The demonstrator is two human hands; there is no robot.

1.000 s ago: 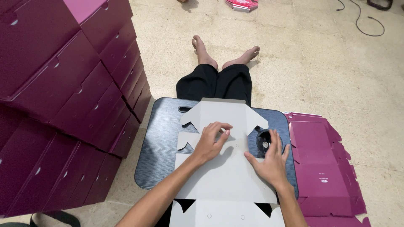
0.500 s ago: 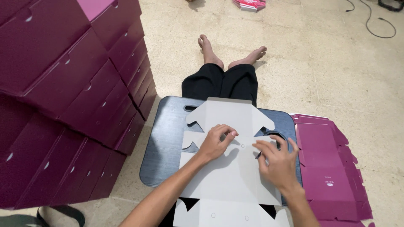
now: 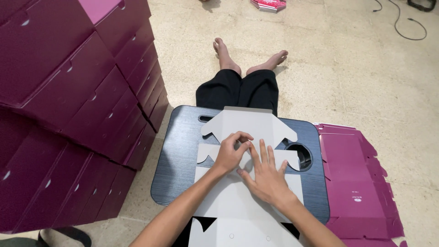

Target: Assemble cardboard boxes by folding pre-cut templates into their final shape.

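Under both hands lies a flat sheet of white cardboard (image 3: 249, 201), cut with tabs and notches, spread over a dark lap tray (image 3: 180, 160) that rests across the person's outstretched legs (image 3: 238, 89). Lying on that firm, level board, the sheet has a hard backing to be pressed against.

The right hand (image 3: 265, 176) lies palm down on the middle of the sheet, fingers spread and flat; it grips nothing and seems to be there to pin the cardboard so it cannot slide. Just to its left, and touching it at the fingertips, the left hand (image 3: 231, 151) is curled, its fingers drawn together on the sheet near a crease line, pinching or pressing it; whether a flap is actually caught between the fingers cannot be told from this angle.

Beyond the fingertips the sheet's far end shows a broad flap with angled shoulders, reaching toward the knees. To the right of the right hand an oval cut-out in the tray (image 3: 299, 155) peeks past the sheet's edge, and farther right a pile of flat magenta cardboard blanks (image 3: 354, 183) lies on the floor (image 3: 347, 77), within easy reach. Well to the left of the left hand rises a tall stack of folded magenta boxes (image 3: 77, 110).
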